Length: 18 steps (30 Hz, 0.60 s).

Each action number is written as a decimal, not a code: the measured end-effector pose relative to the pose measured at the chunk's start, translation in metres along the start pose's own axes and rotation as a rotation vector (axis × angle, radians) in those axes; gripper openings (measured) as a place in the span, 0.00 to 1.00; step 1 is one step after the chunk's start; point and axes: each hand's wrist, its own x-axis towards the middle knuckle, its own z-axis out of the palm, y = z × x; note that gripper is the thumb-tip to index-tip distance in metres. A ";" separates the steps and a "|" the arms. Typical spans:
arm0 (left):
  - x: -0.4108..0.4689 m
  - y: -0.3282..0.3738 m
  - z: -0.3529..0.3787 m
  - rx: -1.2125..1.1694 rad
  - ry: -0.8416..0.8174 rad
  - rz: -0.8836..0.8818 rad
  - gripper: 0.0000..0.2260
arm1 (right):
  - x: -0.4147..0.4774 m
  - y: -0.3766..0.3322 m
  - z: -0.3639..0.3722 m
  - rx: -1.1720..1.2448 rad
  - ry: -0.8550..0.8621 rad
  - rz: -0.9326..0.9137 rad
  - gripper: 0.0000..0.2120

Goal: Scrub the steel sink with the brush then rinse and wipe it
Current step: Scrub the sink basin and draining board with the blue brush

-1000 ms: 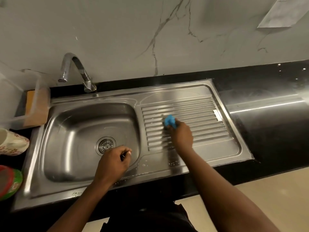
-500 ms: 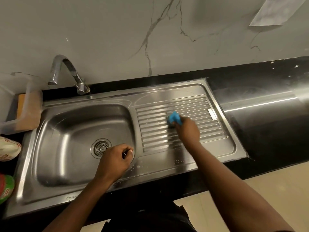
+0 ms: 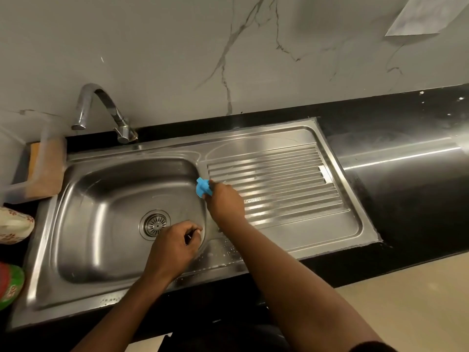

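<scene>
Both arms are bare and stretched forward. The left forearm comes in from seven o'clock and runs toward one o'clock. The left hand (image 3: 175, 246) is knuckles-up, fingers curled under in a loose fist. Whether it pinches anything small I can't make out. The right forearm comes in from five o'clock and slants toward eleven, passing just beside the left hand. The right hand (image 3: 224, 203), at one o'clock of the left, is back-up, fingers closed round a blue brush (image 3: 203, 189) poking out at its ten o'clock side.
</scene>
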 end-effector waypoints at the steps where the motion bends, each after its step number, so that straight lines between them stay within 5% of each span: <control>1: 0.002 0.000 0.000 -0.002 0.004 -0.002 0.05 | 0.001 0.005 -0.002 -0.007 0.006 0.004 0.22; 6: 0.009 0.003 0.005 -0.013 0.012 0.000 0.11 | 0.010 0.086 -0.051 0.037 0.129 0.143 0.24; 12: 0.016 0.009 0.010 0.007 -0.001 0.017 0.05 | 0.029 0.190 -0.127 -0.032 0.308 0.331 0.17; 18: 0.020 0.006 0.013 0.000 -0.007 0.009 0.05 | 0.029 0.169 -0.121 0.045 0.328 0.390 0.13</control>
